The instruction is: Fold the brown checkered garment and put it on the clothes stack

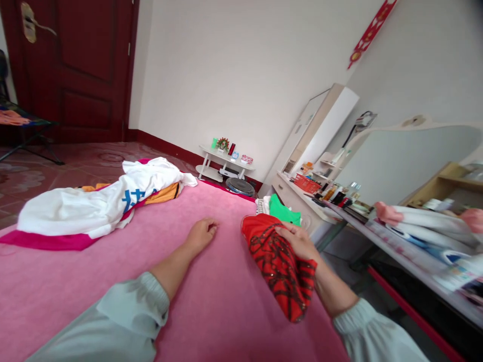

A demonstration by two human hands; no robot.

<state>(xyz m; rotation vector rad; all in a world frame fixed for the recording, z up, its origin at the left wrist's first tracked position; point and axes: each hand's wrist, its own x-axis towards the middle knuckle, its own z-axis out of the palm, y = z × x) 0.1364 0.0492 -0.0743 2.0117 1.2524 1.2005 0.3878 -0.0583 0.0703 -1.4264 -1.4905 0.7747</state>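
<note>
My right hand [300, 241] grips a folded red garment with a dark, glittery pattern [273, 256] and holds it up above the pink bed cover [211, 311]. Its fingers lie over the upper edge of the cloth, and the lower end hangs down. Over the middle of the bed, my left hand [203, 235] has its fingers curled in, with nothing seen in them. Just beyond the red garment is a small pile of folded clothes, with a green piece [285, 210] on top and white cloth beside it.
Loose clothes, including a white shirt with blue lettering [101, 203], lie along the bed's left edge. To the right stand a white dresser [298, 196], a mirror [411, 156] and a cluttered table [377, 234]. A low white stand [211, 151] is against the far wall.
</note>
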